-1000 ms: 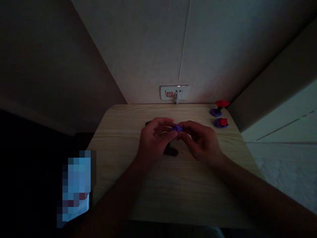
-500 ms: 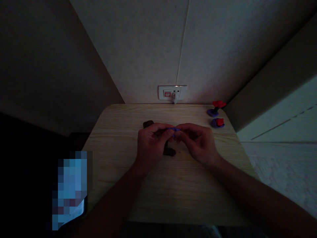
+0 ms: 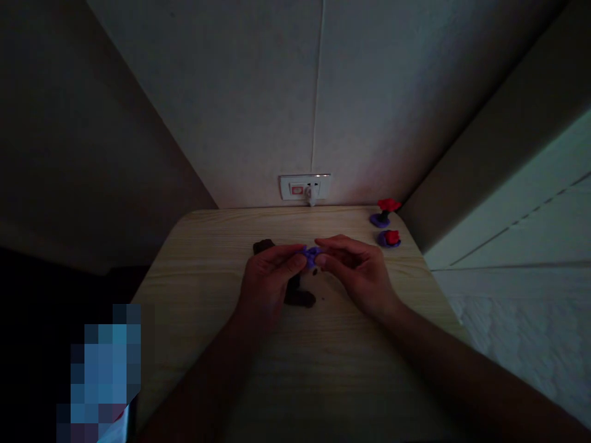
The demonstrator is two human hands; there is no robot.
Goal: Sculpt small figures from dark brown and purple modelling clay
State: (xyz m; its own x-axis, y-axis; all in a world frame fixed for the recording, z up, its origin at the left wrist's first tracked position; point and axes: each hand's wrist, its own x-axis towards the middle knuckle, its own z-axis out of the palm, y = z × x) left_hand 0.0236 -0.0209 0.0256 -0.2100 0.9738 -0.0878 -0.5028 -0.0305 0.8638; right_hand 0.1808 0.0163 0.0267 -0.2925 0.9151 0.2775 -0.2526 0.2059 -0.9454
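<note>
Between the fingertips of both hands is a small lump of purple modelling clay (image 3: 311,256), with an uneven, folded shape. My left hand (image 3: 266,278) pinches its left side with thumb and forefinger. On its other side, my right hand (image 3: 361,274) grips it between thumb and fingers. Beneath and behind the left hand lies a dark brown clay piece (image 3: 301,299), its middle partly hidden by that hand. A tiny dark crumb (image 3: 314,271) shows just below the purple clay.
At the table's back right corner stand a red clay flower (image 3: 388,205) on a purple base and a red piece in a purple cup shape (image 3: 392,237). A wall socket (image 3: 305,187) with a plug sits behind the wooden table (image 3: 194,264). A blurred-out lit screen is at lower left.
The view has shifted, so the table appears lower and further left. More of the purple clay now shows between the fingertips, and the hands have drawn slightly apart around it.
</note>
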